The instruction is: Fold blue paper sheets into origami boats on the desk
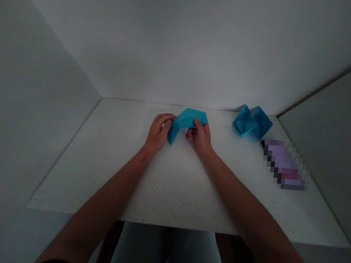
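A piece of folded blue paper (186,118) is between my two hands, bent into an arch with one pointed end hanging down at the left. My left hand (159,131) grips its left part, thumb in front and fingers behind. The right end is pinched by my right hand (202,137), with the thumb on the near face and the other fingers curled below. To the right, two folded blue paper shapes (244,121) with pointed corners sit side by side near the back wall.
A pixelated purple and pink object (284,163) lies at the right of the white tabletop (169,193). White walls (183,45) close in the table at the back, left and right. The table's front edge runs just above my lap.
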Available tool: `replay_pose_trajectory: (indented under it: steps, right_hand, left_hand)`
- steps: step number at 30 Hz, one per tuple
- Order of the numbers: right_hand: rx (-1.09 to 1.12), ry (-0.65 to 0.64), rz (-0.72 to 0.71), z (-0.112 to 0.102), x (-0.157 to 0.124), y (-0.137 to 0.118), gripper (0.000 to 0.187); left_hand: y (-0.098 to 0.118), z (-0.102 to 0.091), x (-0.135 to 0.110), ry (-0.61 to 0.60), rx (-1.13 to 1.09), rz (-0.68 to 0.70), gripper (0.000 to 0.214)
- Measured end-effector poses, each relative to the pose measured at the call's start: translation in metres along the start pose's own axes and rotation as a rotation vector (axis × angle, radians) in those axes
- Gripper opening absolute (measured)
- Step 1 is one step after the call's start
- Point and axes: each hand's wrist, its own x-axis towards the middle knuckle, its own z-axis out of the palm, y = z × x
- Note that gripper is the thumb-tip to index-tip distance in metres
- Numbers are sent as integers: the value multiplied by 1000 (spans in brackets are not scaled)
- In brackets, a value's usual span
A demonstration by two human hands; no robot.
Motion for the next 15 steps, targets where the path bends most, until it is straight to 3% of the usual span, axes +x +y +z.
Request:
replay_pose_trajectory:
  steps: [4, 10, 15]
  right_hand:
    - [8, -6, 21, 0, -1, 1, 56]
    - [-14, -21, 32, 1, -2, -2, 61]
    - [-178, -184, 27, 2, -7, -4, 62]
  left_hand:
    - [8, 0, -2, -7, -42, -60, 34]
    - [14, 2, -5, -178, 9, 51, 44]
    - [12, 0, -3, -193, -5, 29, 38]
